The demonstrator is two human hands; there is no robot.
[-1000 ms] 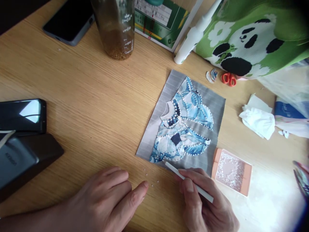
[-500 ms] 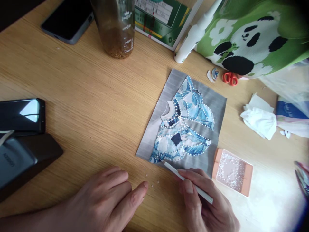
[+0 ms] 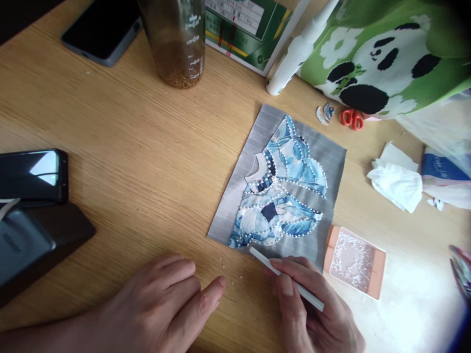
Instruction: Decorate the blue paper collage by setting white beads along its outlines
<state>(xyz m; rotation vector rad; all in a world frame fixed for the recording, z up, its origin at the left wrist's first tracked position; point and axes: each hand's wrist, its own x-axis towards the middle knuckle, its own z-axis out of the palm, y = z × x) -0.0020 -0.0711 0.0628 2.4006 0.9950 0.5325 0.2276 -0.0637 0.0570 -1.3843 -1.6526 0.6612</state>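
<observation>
From the head view, a light wood-grain surface [image 3: 121, 162] right across the frame, brightly glared at lower right. Centre right, a grey sheet [image 3: 228, 215] lying at a slant, and on it a blue patterned cut-out [image 3: 294, 162], lined with rows of tiny pearly beads.

Down to lower right: the right hand [image 3: 312, 304], pinching a white stick [image 3: 309, 295] between thumb and fingers, tip right by the cut-out's bottom edge; contact too fine to tell. Lower centre-left, the left hand [image 3: 165, 304], back up on the surface, fingers curled, thumb stretched toward a few loose beads [image 3: 232, 283]; underside hidden, so impossible to tell whether pressed closed.

Just beside the sheet's lower right corner, a pink tray [image 3: 378, 267] with more beads inside. Over to the right, crumpled tissue [image 3: 399, 186]; above that, red-handled scissors [image 3: 351, 119] near a green panda bag [image 3: 390, 44]. Top centre, a tinted bottle [image 3: 176, 44] between a phone [image 3: 103, 29] and a green-printed box [image 3: 243, 34]. And at left, another phone [image 3: 29, 176] against a dark grey stand [image 3: 47, 240].
</observation>
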